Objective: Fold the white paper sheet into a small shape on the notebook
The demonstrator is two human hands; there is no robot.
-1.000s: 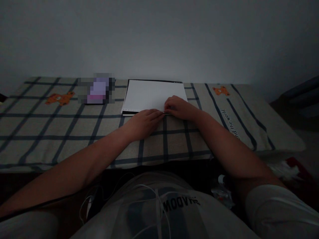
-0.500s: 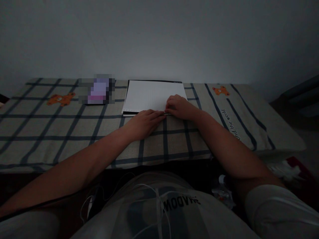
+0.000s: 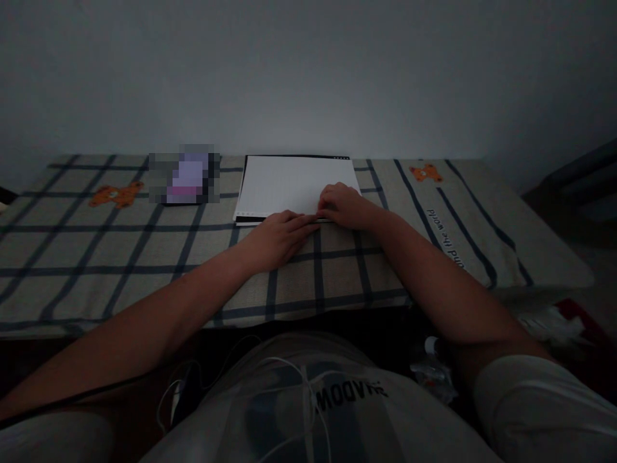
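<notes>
White lined paper (image 3: 284, 183) with a dark strip along its near edge lies flat on the checked cloth, close to the wall. My left hand (image 3: 279, 239) rests on the near edge of the paper, palm down, its fingers stretched out to the right. On the near right part of the paper is my right hand (image 3: 341, 206), fingers curled and pinched at the edge by the left fingertips. What the right fingers hold, if anything, is too small to make out.
A phone-like object (image 3: 187, 180), pixelated, lies on the cloth (image 3: 144, 257) at left. Orange bear prints mark the cloth on both sides. Below the table's front edge at right are a clear bottle or bag (image 3: 434, 373) and a red and white item (image 3: 563, 321). A white cable hangs over my shirt.
</notes>
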